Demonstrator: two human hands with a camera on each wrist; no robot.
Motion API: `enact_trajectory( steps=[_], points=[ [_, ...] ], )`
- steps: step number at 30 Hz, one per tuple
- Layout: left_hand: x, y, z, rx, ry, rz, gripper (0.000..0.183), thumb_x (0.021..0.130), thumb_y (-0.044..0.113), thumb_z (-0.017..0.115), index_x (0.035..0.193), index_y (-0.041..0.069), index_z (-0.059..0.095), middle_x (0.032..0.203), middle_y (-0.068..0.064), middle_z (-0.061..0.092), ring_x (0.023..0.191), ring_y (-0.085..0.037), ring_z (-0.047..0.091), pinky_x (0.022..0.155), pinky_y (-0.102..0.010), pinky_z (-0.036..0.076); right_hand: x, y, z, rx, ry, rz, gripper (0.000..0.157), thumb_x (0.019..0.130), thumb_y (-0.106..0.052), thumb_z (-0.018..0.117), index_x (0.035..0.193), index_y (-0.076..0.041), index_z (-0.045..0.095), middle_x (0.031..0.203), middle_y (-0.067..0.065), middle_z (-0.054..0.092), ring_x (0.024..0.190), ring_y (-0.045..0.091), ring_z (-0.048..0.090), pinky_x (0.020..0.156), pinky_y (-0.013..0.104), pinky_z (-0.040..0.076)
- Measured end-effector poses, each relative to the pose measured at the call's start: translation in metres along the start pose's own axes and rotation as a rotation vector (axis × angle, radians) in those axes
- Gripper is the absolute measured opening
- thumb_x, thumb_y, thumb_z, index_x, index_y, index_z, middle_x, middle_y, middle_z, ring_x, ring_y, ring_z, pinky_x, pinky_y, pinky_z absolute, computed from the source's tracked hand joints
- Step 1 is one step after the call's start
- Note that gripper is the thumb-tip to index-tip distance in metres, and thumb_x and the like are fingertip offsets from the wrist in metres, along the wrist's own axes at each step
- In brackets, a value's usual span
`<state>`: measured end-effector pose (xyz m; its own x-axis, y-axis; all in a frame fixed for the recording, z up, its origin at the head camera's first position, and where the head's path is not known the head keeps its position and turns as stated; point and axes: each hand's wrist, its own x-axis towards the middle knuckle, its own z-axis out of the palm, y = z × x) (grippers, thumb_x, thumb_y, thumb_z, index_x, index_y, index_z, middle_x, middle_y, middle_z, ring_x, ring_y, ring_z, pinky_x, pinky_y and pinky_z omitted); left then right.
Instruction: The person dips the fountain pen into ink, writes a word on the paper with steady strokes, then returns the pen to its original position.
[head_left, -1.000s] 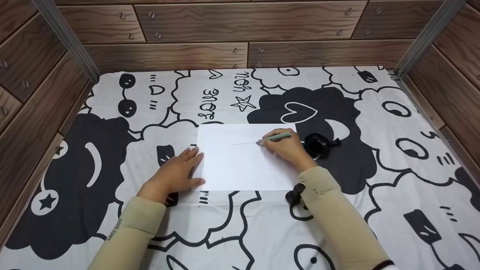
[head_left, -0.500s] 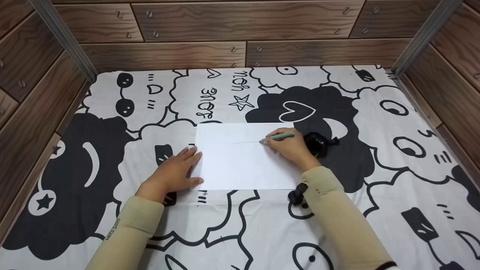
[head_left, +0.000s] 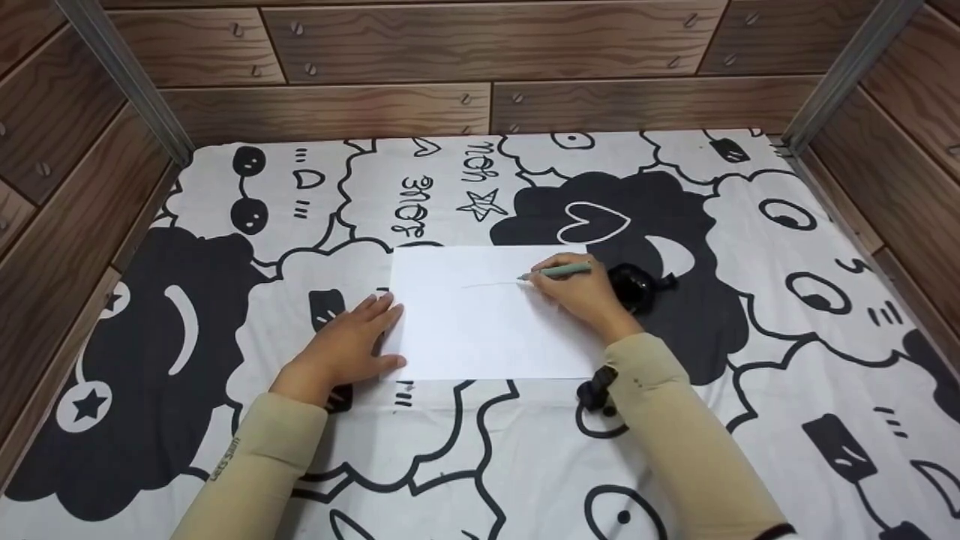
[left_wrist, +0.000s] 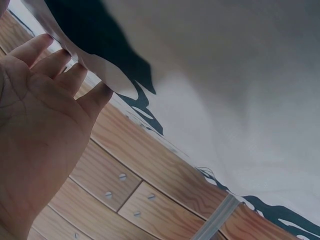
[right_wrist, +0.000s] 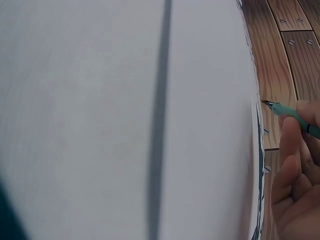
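Note:
A white sheet of paper [head_left: 465, 330] lies on the patterned cloth, with a thin, faint line across its upper part. My right hand [head_left: 577, 292] pinches a green fountain pen [head_left: 566, 271] over the paper's right side. The pen's tip is at the right end of that line; whether it touches the paper cannot be told. In the right wrist view the pen's metal nib [right_wrist: 267, 103] shows beyond my fingers. At the sheet's left edge rests my left hand [head_left: 349, 349], its fingers spread and the fingertips and thumb on the paper's margin.
Beside my right hand is a glossy black round object [head_left: 634, 289] with a small knob; its kind is unclear. A small black item [head_left: 596, 388] sits by the right sleeve. Wood-patterned panels [head_left: 480, 45] surround the cloth [head_left: 540, 465].
The pen has moved a little to the right, lengthening the faint line, then its tip has shifted slightly up. My left hand stays at the paper's edge.

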<state>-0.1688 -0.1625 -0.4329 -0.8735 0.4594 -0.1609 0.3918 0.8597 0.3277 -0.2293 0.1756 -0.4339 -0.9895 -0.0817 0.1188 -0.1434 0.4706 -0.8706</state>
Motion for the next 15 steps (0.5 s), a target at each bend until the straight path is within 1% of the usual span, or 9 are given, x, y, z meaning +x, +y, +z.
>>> enact_trajectory(
  steps=[8,11,15],
  points=[
    [0.0,0.0,-0.001,-0.008,0.0,0.0,0.076,0.087,0.041,0.066,0.147,0.006,0.036,0.154,-0.014,0.025,0.141,-0.035,0.017,0.11,-0.055,0.021,0.004,-0.003,0.004,0.037,0.004,-0.029,0.009,0.082,-0.014,0.073,0.089,-0.007,0.074,0.061,0.002,0.063,0.045,0.008,0.05,0.043,0.018,0.041],
    [-0.001,0.001,-0.001,-0.007,0.001,-0.001,0.076,0.087,0.042,0.066,0.147,0.006,0.036,0.154,-0.014,0.025,0.141,-0.034,0.017,0.11,-0.055,0.021,0.006,-0.003,0.007,0.03,0.013,-0.038,0.009,0.082,-0.015,0.074,0.088,-0.008,0.074,0.061,0.001,0.063,0.045,0.008,0.05,0.043,0.018,0.04],
    [0.0,0.001,-0.001,-0.002,0.003,-0.003,0.076,0.087,0.042,0.066,0.147,0.007,0.036,0.154,-0.014,0.025,0.142,-0.034,0.017,0.11,-0.054,0.021,0.01,-0.005,0.012,0.099,0.006,-0.029,0.01,0.081,-0.012,0.074,0.088,-0.006,0.074,0.06,0.003,0.061,0.042,0.01,0.049,0.039,0.019,0.04]
  ],
)
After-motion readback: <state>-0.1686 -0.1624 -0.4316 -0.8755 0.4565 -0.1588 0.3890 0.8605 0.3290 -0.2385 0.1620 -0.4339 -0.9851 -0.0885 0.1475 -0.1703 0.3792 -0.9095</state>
